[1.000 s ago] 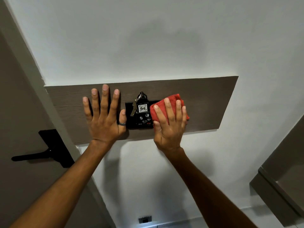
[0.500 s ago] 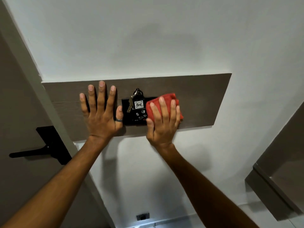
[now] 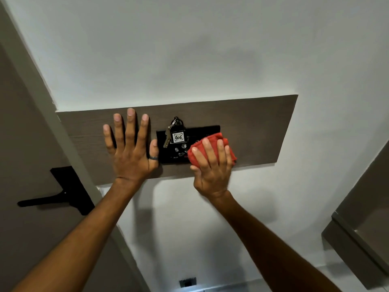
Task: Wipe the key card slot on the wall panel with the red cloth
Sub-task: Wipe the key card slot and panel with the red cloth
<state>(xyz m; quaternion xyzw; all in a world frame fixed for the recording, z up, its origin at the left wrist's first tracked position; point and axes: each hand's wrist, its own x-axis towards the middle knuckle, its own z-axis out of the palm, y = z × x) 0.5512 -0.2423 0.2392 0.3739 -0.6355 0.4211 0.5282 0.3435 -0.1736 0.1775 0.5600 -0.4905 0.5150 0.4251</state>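
Observation:
A black key card panel [image 3: 202, 131] is set into a brown wooden wall board [image 3: 252, 123]. A key tag marked 406 [image 3: 178, 136] with a metal key hangs in its slot. My right hand [image 3: 211, 167] presses the folded red cloth [image 3: 212, 142] flat against the panel's lower right part. My left hand [image 3: 131, 150] lies spread and flat on the board just left of the panel, a ring on the thumb touching the panel's edge. The cloth hides the panel's lower right corner.
A door with a black lever handle [image 3: 61, 192] stands at the left. At the right edge there is a grey cabinet [image 3: 362, 234]. A small wall socket [image 3: 188, 281] sits low on the white wall near the floor.
My right hand has slid the red cloth down and to the right on the panel, uncovering its upper right part. My left hand has stayed flat on the board.

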